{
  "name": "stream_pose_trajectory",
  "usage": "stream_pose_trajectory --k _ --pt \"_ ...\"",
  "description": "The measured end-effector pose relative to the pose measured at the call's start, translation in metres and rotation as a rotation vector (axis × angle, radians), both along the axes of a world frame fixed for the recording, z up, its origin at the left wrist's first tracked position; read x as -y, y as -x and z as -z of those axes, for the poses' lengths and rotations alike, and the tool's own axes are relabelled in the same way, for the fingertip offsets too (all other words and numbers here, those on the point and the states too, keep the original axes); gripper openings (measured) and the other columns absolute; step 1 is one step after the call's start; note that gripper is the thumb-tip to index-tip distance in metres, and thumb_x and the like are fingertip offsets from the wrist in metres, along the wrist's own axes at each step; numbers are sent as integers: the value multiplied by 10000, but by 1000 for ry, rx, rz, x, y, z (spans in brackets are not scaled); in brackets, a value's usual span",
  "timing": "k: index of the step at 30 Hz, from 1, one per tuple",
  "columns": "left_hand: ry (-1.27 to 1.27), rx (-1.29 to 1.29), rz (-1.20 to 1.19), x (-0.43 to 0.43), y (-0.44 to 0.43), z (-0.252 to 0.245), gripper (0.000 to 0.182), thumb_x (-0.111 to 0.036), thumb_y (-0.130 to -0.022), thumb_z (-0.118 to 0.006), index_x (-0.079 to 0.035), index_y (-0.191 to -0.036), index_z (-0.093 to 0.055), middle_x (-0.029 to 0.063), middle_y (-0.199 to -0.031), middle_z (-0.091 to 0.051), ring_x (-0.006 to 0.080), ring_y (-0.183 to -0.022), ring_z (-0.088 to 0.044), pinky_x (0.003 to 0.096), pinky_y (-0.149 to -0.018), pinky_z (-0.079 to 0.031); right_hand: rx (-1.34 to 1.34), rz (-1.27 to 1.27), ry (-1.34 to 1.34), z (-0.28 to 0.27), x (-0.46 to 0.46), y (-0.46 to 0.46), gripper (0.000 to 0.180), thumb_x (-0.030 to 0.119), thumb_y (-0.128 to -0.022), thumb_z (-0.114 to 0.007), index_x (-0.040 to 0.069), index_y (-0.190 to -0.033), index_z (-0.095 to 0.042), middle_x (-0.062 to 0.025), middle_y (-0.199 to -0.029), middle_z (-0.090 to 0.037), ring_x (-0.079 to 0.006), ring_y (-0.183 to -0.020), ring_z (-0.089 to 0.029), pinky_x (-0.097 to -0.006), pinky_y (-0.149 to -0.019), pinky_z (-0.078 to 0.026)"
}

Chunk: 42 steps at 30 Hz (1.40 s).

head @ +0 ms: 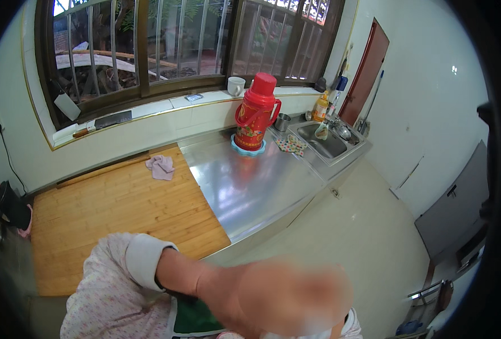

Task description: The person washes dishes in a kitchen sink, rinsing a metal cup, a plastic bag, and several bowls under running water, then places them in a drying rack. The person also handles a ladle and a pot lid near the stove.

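Note:
My left hand [233,286] reaches across my body from a pale flowered sleeve with a white cuff [146,260]. Its fingers are lost in a blurred patch close to the camera, so what it touches or holds cannot be made out. Low on the right, a bit of my right sleeve [354,326] shows. My right hand [338,329] is mostly hidden behind the blur. Below my left forearm lies a green cloth panel with a white border [197,315], perhaps an apron. Beyond my arm stretches a large bamboo board [119,212] bearing a crumpled pink cloth [161,168].
A red thermos flask [254,114] stands on a light-blue scalloped base [248,150] on the steel counter [229,182]. A metal cup [282,122], a patterned cloth [292,145] and a sink [322,142] are to its right. A cleaver [112,120] lies on the windowsill near a white mug [236,86].

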<state>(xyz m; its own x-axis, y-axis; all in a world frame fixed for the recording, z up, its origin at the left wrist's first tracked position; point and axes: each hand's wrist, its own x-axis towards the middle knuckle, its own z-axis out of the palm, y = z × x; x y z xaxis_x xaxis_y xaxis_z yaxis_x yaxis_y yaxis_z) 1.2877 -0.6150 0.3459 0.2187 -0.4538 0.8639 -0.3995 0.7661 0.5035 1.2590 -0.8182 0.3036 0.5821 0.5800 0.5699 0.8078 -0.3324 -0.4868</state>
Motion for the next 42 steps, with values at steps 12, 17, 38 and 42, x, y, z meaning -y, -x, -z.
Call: stream_pose_trajectory --k 12,17,38,42 --pt "-336 -648 -374 -16 -56 31 274 -117 -957 -458 -4 -1197 -521 45 -869 -606 92 -617 -558 238 -568 -487 -667 39 -819 -12 -63 -51 420 223 -986 -372 -24 -1322 -417 -79 -987 -586 -116 -745 -546 -258 -696 -450" --pt "-369 -667 -476 -24 -54 43 272 -148 -950 -479 0 -1175 -521 57 -877 -615 91 -593 -569 228 -533 -479 -740 112 -854 2 -55 -53 377 281 -979 -394 -11 -1179 -523 -65 -928 -605 -126 -711 -558 -267 -624 -458" --pt "-385 -727 -587 -31 -46 51 225 -140 -929 -523 -15 -1094 -434 56 -963 -567 91 -866 -582 252 -679 -526 413 438 -187 11 -66 -52 283 7 -701 -688 90 -970 -655 -63 -921 -572 -189 -775 -499 -292 -645 -426" --pt "-346 -723 -593 -38 -35 41 171 -114 -913 -552 -27 -1013 -444 46 -958 -564 97 -874 -583 258 -695 -524 -364 225 -708 0 -62 -40 185 7 -782 -640 39 -962 -612 -71 -936 -577 -166 -791 -526 -274 -681 -429"
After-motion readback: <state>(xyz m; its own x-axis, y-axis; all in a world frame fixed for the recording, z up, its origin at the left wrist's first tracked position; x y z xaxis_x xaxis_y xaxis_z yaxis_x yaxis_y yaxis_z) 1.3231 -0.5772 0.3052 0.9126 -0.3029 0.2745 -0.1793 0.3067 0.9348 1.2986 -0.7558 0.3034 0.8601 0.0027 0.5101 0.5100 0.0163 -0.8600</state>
